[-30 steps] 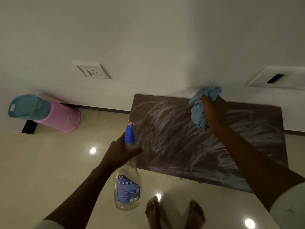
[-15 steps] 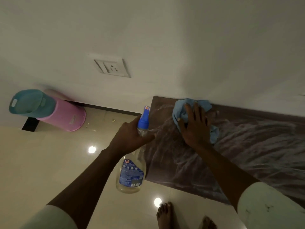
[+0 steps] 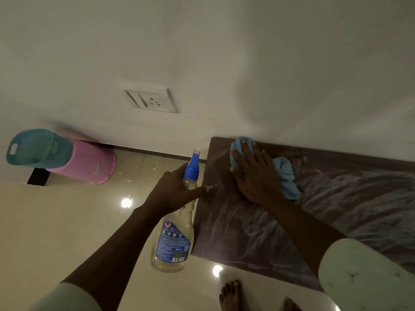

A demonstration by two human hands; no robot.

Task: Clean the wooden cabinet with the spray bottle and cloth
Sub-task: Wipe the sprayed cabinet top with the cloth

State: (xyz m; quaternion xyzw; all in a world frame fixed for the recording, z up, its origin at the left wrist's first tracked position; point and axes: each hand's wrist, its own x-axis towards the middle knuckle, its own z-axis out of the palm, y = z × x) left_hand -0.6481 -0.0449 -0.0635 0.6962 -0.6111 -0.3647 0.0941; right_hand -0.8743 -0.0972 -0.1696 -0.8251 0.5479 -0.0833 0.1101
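The dark wooden cabinet top (image 3: 336,212) runs along the wall on the right, streaked with whitish wipe marks. My right hand (image 3: 253,173) lies flat on a light blue cloth (image 3: 286,176), pressing it onto the top's far left corner. My left hand (image 3: 173,189) grips the neck of a clear spray bottle (image 3: 175,234) with a blue nozzle and blue label. The bottle hangs beside the cabinet's left edge, over the floor.
A pink bin with a teal lid (image 3: 58,158) stands by the wall at left. A white wall socket (image 3: 151,101) sits above the floor. Glossy cream floor tiles (image 3: 67,221) reflect ceiling lights. My bare feet (image 3: 233,295) stand near the cabinet's front.
My right hand slid the cloth left along the back edge to the far left corner and flattened onto it. The view turned left. The bottle stays in my left hand.
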